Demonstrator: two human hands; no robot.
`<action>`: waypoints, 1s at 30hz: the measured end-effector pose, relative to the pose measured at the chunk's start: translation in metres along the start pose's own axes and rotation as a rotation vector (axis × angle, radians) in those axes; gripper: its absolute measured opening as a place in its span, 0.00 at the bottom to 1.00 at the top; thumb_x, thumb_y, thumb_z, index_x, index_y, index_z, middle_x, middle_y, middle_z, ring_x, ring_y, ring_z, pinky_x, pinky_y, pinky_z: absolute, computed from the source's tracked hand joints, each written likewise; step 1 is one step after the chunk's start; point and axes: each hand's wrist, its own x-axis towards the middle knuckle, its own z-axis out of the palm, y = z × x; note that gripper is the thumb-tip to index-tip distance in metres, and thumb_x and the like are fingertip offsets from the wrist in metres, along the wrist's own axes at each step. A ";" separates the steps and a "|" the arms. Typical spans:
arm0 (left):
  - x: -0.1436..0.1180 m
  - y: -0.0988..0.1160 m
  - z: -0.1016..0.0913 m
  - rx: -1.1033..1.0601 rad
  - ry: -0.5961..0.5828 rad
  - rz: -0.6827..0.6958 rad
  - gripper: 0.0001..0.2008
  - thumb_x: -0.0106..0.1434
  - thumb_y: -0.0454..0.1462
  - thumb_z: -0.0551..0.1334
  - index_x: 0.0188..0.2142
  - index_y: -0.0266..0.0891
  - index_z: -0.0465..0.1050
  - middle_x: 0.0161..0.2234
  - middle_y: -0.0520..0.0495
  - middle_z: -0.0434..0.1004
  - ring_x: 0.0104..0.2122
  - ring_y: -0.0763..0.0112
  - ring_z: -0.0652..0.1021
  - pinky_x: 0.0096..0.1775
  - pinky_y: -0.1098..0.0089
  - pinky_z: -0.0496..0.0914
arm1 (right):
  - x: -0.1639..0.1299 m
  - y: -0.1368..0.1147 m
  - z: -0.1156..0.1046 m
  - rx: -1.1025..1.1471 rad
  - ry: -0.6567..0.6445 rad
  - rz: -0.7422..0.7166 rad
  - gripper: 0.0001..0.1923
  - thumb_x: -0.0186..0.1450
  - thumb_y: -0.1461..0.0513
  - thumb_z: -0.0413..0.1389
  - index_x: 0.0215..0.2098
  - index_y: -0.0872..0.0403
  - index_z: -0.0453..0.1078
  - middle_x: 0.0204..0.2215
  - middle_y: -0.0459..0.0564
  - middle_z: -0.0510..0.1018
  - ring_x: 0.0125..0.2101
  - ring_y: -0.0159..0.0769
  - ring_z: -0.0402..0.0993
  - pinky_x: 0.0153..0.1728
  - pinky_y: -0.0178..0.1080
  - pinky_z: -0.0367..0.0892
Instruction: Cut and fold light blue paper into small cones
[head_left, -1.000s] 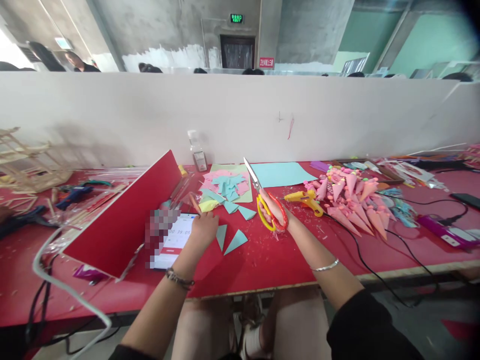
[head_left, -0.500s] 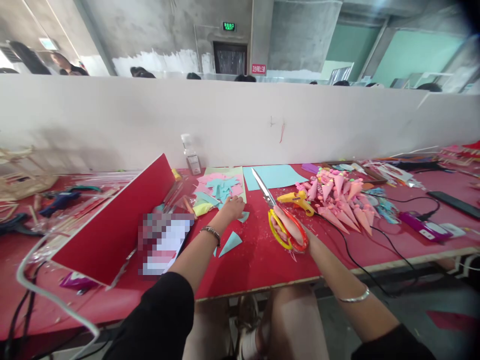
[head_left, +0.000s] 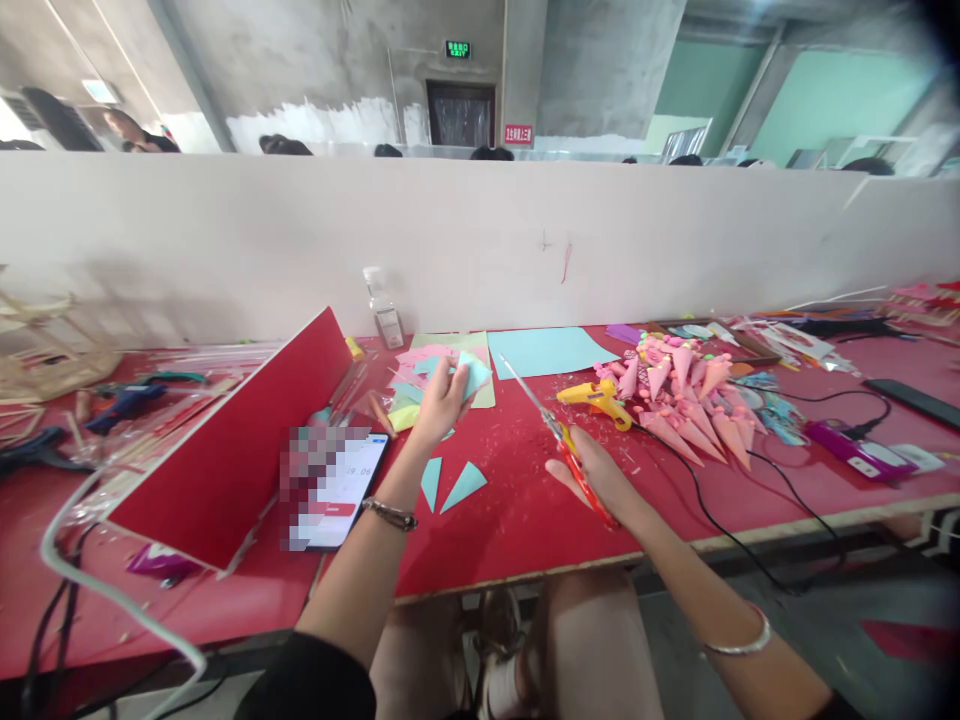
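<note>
My left hand (head_left: 445, 400) pinches a small piece of light blue paper (head_left: 474, 374), raised a little above the red table. In my right hand (head_left: 600, 470) is a pair of scissors (head_left: 568, 448) with red and yellow handles, its long blades pointing away to the upper left. Two pale blue paper wedges lie flat below my left hand: a wider wedge (head_left: 463, 484) and a narrow wedge (head_left: 431, 484). Behind that hand are pink paper pieces (head_left: 421, 357) and a yellow-green scrap (head_left: 403, 415). A large light blue sheet (head_left: 553, 352) lies beyond the blades.
To the right are a yellow glue gun (head_left: 598, 400), a pile of pink cones (head_left: 686, 390) and a purple power strip (head_left: 855, 452). At left stand a red board (head_left: 240, 450) and a phone (head_left: 341, 495). A clear bottle (head_left: 387, 318) stands by the white partition (head_left: 465, 240).
My left hand has lifted off the table with the blue paper piece and turned upward. The scissors have turned edge-on in my right hand and sit slightly lower.
</note>
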 end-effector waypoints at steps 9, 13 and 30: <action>-0.012 0.021 0.000 -0.277 -0.003 0.011 0.07 0.54 0.40 0.61 0.27 0.39 0.66 0.21 0.56 0.60 0.20 0.81 0.63 0.23 0.81 0.62 | -0.003 -0.021 -0.005 -0.018 -0.066 -0.061 0.13 0.56 0.56 0.53 0.33 0.53 0.55 0.26 0.44 0.64 0.26 0.33 0.62 0.28 0.35 0.58; -0.015 0.018 0.000 -0.308 0.012 -0.020 0.06 0.53 0.39 0.62 0.27 0.39 0.69 0.22 0.55 0.62 0.21 0.80 0.64 0.25 0.81 0.62 | -0.002 -0.022 -0.002 -0.007 -0.075 -0.050 0.13 0.55 0.56 0.54 0.33 0.53 0.56 0.26 0.44 0.65 0.26 0.33 0.62 0.28 0.35 0.58; -0.019 0.017 -0.004 -0.168 -0.122 0.066 0.13 0.54 0.42 0.61 0.20 0.38 0.62 0.17 0.56 0.58 0.18 0.80 0.59 0.21 0.79 0.57 | 0.002 -0.026 -0.006 0.017 -0.182 -0.058 0.13 0.58 0.52 0.51 0.28 0.52 0.55 0.23 0.43 0.63 0.24 0.31 0.60 0.26 0.34 0.57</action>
